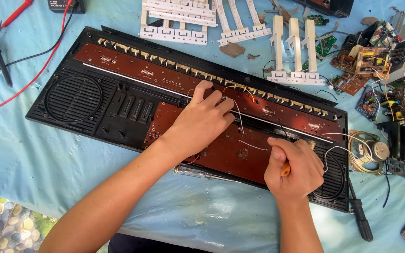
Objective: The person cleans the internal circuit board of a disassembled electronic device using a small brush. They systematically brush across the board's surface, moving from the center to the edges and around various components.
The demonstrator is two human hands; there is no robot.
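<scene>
1. The big black keyboard shell [71,110] lies open on its back on the desk [33,168], which has a light blue sheet over it. Inside the shell are long brown circuit boards [165,77], a round speaker grille way off to the outside of the left hand, and another grille right under the right hand.
2. Left hand [202,119] rests flat-ish on the boards near the middle of the shell, fingers loosely curled, fingertips pressing where some thin white wires [240,117] run. It isn't gripping anything as far as I can see, just touching the board.
3. Right hand [294,168] is closed in a fist around an orange-handled tool [285,168]. Only a bit of the handle pokes out, so I can't tell what the tip is doing. It sits over the lower board, just beside the right speaker grille.
4. Just past the right hand, outside the shell, a loose speaker [371,152] sits on the desk with white wire running back into the shell.
5. A black screwdriver [359,218] lies near the right wrist.
6. Beyond both hands: white key strips [294,51], and a heap of small circuit boards [376,56] further right.
7. Far left of the left hand: red and black meter leads [19,79].
</scene>
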